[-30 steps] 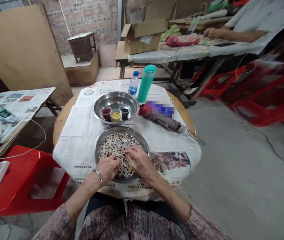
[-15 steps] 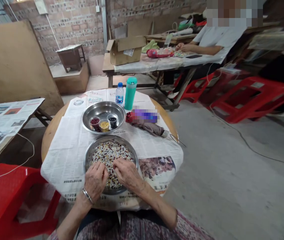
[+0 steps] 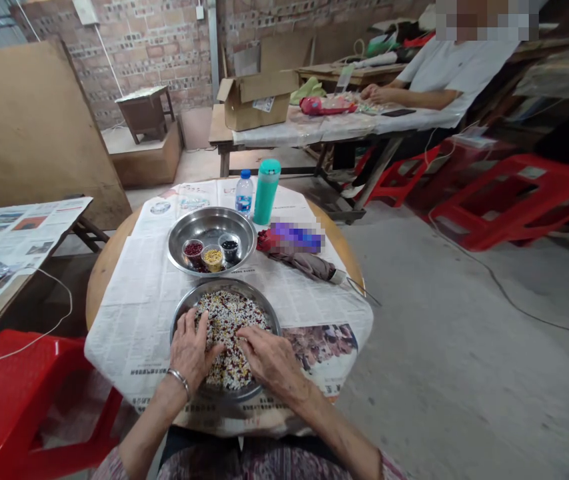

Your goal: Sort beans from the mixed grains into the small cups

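A steel bowl (image 3: 275, 319) stands close to me, full of mixed white, dark red, yellow and black beads or grains (image 3: 229, 310). My left hand (image 3: 190, 348), with a silver bangle at the wrist, lies over the left side of this bowl, its fingers spread and nothing held. On the right side of the mix, my right hand (image 3: 269, 357) has thumb and fingertips pinched together low at the surface; whatever is between them is too small to make out. Behind is a second steel bowl (image 3: 199, 223) with small cups of red (image 3: 193, 249), yellow (image 3: 213, 259) and black (image 3: 229, 248) pieces.
Newspaper (image 3: 129, 300) covers the round table. A water bottle (image 3: 244, 195), a teal tumbler (image 3: 267, 193) and a folded umbrella (image 3: 304, 262) stand or lie beyond the bowls. Red stools (image 3: 29, 393) flank me. A co-worker (image 3: 444, 80) sits at a far table holding a cardboard box (image 3: 257, 107).
My left hand has opened from a closed pinch, its fingers now spread toward the left rim. My right hand stays pinched and has shifted slightly lower. The view has moved a little.
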`<state>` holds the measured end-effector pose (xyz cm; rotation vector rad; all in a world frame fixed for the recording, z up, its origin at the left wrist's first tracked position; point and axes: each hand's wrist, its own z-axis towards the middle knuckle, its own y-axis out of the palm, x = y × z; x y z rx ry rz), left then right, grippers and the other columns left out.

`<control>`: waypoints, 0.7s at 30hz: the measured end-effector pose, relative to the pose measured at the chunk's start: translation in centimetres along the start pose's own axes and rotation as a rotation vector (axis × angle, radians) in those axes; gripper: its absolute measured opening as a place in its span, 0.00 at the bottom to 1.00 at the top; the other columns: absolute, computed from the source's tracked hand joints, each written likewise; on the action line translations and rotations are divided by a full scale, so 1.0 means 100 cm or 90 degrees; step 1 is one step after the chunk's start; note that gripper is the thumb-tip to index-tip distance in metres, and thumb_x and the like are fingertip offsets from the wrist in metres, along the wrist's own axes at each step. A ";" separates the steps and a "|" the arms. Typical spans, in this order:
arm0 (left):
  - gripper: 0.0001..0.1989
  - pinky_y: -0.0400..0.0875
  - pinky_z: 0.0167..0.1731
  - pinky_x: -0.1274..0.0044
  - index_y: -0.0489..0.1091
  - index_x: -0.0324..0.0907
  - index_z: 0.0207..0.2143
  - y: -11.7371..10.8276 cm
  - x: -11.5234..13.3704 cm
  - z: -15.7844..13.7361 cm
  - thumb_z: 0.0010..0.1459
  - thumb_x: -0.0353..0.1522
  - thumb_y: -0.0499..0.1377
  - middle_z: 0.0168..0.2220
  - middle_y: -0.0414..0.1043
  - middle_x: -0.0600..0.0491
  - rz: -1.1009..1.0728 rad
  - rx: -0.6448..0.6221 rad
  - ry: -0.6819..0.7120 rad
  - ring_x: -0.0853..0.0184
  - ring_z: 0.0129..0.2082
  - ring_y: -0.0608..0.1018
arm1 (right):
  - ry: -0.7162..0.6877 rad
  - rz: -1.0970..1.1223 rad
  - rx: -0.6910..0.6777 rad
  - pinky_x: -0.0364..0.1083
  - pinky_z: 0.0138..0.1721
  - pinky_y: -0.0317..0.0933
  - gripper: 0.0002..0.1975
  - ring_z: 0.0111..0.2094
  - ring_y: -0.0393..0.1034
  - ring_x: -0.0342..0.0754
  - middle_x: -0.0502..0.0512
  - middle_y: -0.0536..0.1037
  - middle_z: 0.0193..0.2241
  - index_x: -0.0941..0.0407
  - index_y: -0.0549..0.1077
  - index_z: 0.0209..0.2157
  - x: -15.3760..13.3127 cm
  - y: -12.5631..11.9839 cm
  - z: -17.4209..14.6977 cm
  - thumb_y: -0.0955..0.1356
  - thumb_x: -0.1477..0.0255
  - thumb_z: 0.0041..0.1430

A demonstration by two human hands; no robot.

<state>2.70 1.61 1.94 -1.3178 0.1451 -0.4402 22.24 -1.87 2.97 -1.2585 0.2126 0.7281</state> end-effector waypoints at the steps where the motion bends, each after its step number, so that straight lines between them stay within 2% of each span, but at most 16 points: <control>1: 0.32 0.69 0.51 0.58 0.60 0.39 0.59 0.004 0.000 0.007 0.55 0.40 0.64 0.59 0.59 0.37 0.003 -0.009 -0.016 0.48 0.57 0.64 | 0.000 0.009 0.001 0.43 0.37 0.65 0.09 0.35 0.74 0.46 0.52 0.78 0.34 0.52 0.71 0.40 0.002 -0.001 0.000 0.62 0.77 0.64; 3: 0.31 0.68 0.50 0.56 0.60 0.38 0.59 0.011 0.006 0.020 0.56 0.40 0.63 0.59 0.58 0.36 -0.001 -0.045 -0.031 0.47 0.57 0.64 | 0.001 0.021 0.016 0.44 0.37 0.66 0.09 0.35 0.74 0.46 0.52 0.78 0.34 0.52 0.71 0.40 0.007 -0.001 -0.002 0.61 0.77 0.64; 5: 0.30 0.68 0.51 0.56 0.61 0.41 0.59 0.014 0.019 0.028 0.57 0.39 0.63 0.60 0.58 0.38 -0.025 -0.084 0.001 0.47 0.58 0.63 | 0.008 0.027 0.051 0.44 0.38 0.67 0.10 0.36 0.74 0.47 0.53 0.79 0.35 0.52 0.71 0.40 0.010 0.000 -0.002 0.61 0.77 0.64; 9: 0.28 0.65 0.55 0.57 0.64 0.47 0.56 0.010 0.043 0.021 0.54 0.38 0.66 0.61 0.58 0.44 -0.108 -0.161 0.175 0.51 0.59 0.62 | 0.021 0.047 0.112 0.45 0.40 0.68 0.11 0.38 0.75 0.47 0.54 0.79 0.37 0.52 0.71 0.43 0.018 -0.003 -0.003 0.60 0.76 0.65; 11: 0.20 0.66 0.55 0.60 0.68 0.49 0.51 0.006 0.044 0.011 0.56 0.36 0.64 0.59 0.61 0.47 -0.141 -0.193 0.254 0.54 0.57 0.64 | 0.026 0.060 0.122 0.45 0.40 0.68 0.11 0.37 0.75 0.47 0.54 0.79 0.36 0.53 0.71 0.44 0.024 -0.006 -0.005 0.60 0.75 0.65; 13: 0.10 0.69 0.52 0.64 0.72 0.48 0.44 0.002 0.034 0.002 0.59 0.31 0.60 0.55 0.65 0.50 -0.152 -0.200 0.293 0.58 0.53 0.67 | 0.040 0.077 0.133 0.45 0.40 0.68 0.11 0.37 0.75 0.47 0.53 0.79 0.36 0.53 0.72 0.44 0.033 -0.011 -0.007 0.61 0.74 0.65; 15: 0.10 0.71 0.48 0.66 0.72 0.46 0.41 -0.003 0.018 -0.002 0.60 0.25 0.55 0.51 0.67 0.49 -0.134 -0.171 0.275 0.60 0.48 0.70 | 0.070 0.094 0.155 0.45 0.39 0.68 0.10 0.36 0.75 0.47 0.53 0.80 0.36 0.53 0.73 0.44 0.045 -0.019 -0.009 0.61 0.72 0.65; 17: 0.15 0.72 0.46 0.68 0.71 0.44 0.42 -0.007 0.001 -0.001 0.59 0.21 0.51 0.47 0.68 0.48 -0.108 -0.120 0.210 0.62 0.45 0.71 | 0.118 0.096 0.194 0.44 0.36 0.68 0.10 0.33 0.75 0.46 0.53 0.80 0.35 0.53 0.74 0.42 0.059 -0.031 -0.007 0.63 0.70 0.64; 21: 0.15 0.72 0.38 0.75 0.69 0.42 0.39 -0.009 -0.014 0.006 0.61 0.20 0.47 0.36 0.68 0.50 -0.089 -0.056 0.101 0.65 0.37 0.73 | 0.238 0.040 0.313 0.44 0.27 0.63 0.13 0.23 0.67 0.44 0.52 0.77 0.27 0.55 0.75 0.39 0.101 -0.071 0.013 0.64 0.63 0.61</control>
